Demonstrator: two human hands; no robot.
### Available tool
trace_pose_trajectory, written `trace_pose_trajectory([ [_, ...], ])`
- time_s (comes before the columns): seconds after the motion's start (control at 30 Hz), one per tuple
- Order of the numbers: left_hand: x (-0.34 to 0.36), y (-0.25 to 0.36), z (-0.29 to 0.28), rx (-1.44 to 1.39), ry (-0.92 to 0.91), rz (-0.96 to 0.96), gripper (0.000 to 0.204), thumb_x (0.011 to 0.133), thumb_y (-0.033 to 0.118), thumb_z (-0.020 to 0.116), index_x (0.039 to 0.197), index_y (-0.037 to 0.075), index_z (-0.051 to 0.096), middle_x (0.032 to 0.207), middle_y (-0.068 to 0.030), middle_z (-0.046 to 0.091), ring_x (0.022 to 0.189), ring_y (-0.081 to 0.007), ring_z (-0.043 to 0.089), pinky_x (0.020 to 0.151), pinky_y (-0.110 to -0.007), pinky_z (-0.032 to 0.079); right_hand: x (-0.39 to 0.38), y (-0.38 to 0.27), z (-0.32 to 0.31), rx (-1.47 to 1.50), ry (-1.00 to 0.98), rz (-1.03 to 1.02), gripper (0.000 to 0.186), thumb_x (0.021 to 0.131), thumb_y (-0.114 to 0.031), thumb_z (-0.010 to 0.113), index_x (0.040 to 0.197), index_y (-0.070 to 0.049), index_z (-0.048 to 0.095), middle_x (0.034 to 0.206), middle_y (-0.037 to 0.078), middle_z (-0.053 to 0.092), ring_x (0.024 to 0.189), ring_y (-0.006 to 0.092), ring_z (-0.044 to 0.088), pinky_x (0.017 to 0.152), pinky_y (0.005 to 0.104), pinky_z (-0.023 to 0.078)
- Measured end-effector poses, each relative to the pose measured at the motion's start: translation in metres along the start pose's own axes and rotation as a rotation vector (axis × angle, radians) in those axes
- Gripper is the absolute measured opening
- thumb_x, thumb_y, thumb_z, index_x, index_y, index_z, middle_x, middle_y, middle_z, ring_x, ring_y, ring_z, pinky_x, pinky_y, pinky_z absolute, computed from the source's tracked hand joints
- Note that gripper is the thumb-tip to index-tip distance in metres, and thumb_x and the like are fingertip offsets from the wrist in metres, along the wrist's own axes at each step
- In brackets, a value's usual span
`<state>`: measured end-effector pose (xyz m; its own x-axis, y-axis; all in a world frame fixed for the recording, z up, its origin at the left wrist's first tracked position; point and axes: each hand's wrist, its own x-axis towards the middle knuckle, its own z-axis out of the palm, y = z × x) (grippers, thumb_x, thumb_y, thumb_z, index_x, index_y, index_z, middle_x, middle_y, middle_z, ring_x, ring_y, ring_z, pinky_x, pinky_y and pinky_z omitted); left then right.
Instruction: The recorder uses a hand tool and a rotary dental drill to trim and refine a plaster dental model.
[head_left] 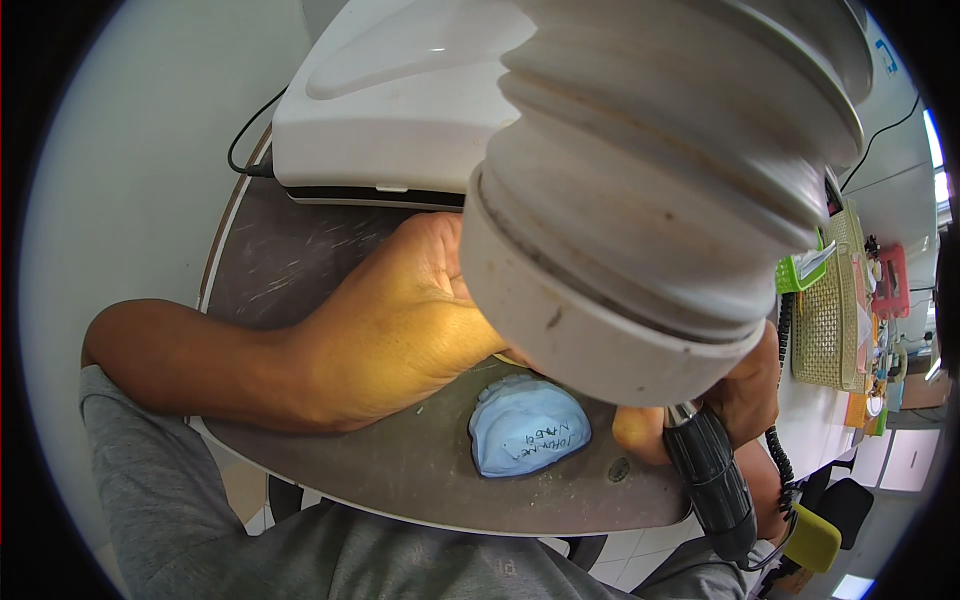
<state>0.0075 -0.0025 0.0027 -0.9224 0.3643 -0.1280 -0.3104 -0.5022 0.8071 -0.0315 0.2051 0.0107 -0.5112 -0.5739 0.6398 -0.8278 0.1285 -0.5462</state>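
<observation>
Below the wide ribbed suction hose (650,150), my right hand (748,395) is wrapped round a black rotary handpiece (708,485). Its metal front end points up under the hose's rim, where the tip is hidden. My left hand (400,320) reaches in from the left, with its forearm along the table. The hose covers the left fingers, so whether they grip anything cannot be seen. Between the hands and nearer to me, a blue dental plaster cast (530,430) with handwriting on it lies on the dark tabletop (300,240).
A white machine housing (390,130) stands at the back of the table, with a black cable on its left. At the right are a cream woven basket (828,320), a green basket (800,270) and a pink container (890,282). A coiled black cord (775,455) hangs beside my right arm.
</observation>
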Motion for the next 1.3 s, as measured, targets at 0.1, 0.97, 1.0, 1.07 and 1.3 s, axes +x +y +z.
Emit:
trace_pose_trajectory([
  [0.1,-0.001,0.003,0.0,-0.056,-0.027,-0.046,0.025,0.084,-0.002,0.058,0.108,-0.007,0.056,0.105,-0.013,0.063,0.096,-0.0186,0.062,0.086,-0.032,0.053,0.002,0.003,0.0,0.015,-0.001,-0.007,0.032,0.069,-0.008,0.079,0.089,0.0,0.054,0.075,0.012,0.06,0.079,0.0306,0.069,0.053,0.0277,0.052],
  [0.97,0.001,-0.004,-0.003,0.054,0.048,0.004,0.017,0.083,-0.002,0.061,0.1,-0.004,0.06,0.094,-0.0078,0.065,0.086,-0.0118,0.061,0.076,-0.025,0.05,0.0,0.004,0.003,-0.015,0.022,0.025,0.033,0.066,-0.007,0.079,0.086,0.001,0.055,0.075,0.012,0.061,0.078,0.0288,0.069,0.052,0.0254,0.051],
  [1.0,0.001,-0.003,-0.004,0.064,0.037,-0.001,0.017,0.083,-0.001,0.06,0.1,-0.004,0.06,0.095,-0.0078,0.065,0.086,-0.0118,0.061,0.076,-0.025,0.05,0.001,0.003,0.002,-0.034,0.01,0.003,0.033,0.066,-0.007,0.079,0.087,0.0,0.055,0.076,0.012,0.061,0.079,0.0284,0.069,0.052,0.0251,0.051],
  [1.07,0.008,-0.005,-0.009,0.008,-0.072,0.046,0.017,0.083,-0.001,0.06,0.1,-0.004,0.06,0.094,-0.0078,0.065,0.086,-0.0117,0.061,0.076,-0.025,0.05,0.003,0.003,-0.001,-0.059,0.0,-0.017,0.033,0.066,-0.007,0.079,0.087,0.0,0.055,0.076,0.011,0.061,0.079,0.028,0.069,0.052,0.0248,0.05],
  [1.3,0.004,-0.01,-0.006,-0.024,-0.05,0.058,0.016,0.083,0.0,0.058,0.099,-0.003,0.06,0.094,-0.007,0.064,0.086,-0.0108,0.06,0.076,-0.026,0.049,-0.002,0.0,0.0,0.039,0.003,0.087,0.036,0.068,-0.009,0.08,0.09,-0.001,0.054,0.078,0.011,0.06,0.084,0.0301,0.069,0.055,0.0285,0.052],
])
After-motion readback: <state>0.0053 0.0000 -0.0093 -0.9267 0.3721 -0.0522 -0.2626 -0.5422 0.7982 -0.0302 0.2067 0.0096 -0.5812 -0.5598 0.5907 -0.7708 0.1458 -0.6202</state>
